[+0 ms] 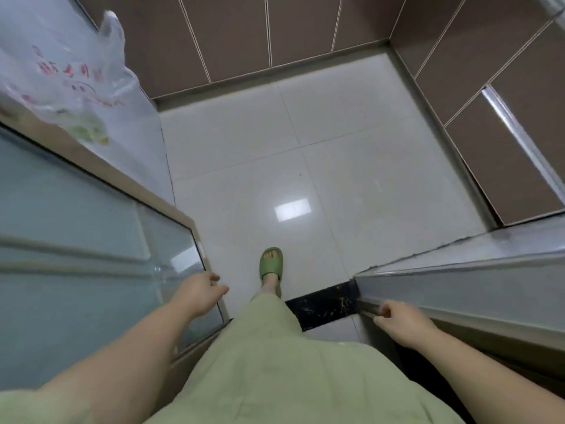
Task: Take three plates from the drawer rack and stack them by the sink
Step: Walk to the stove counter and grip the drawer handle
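No plate, drawer rack or sink shows in the head view. My left hand [203, 290] hangs loose at the lower left, beside the edge of a frosted glass door [91, 240], holding nothing with its fingers relaxed and apart. My right hand [397, 324] is at the lower right, fingers curled, next to the metal frame of a sliding door [458, 289]; whether it touches the frame I cannot tell. Brown cabinet fronts [244, 35] line the far side and the right of the floor.
A white tiled floor [305, 148] lies ahead, with my foot in a green slipper [270, 263] on it. A black threshold strip [324, 304] crosses the doorway. A clear plastic bag [73, 84] with red print hangs at the upper left.
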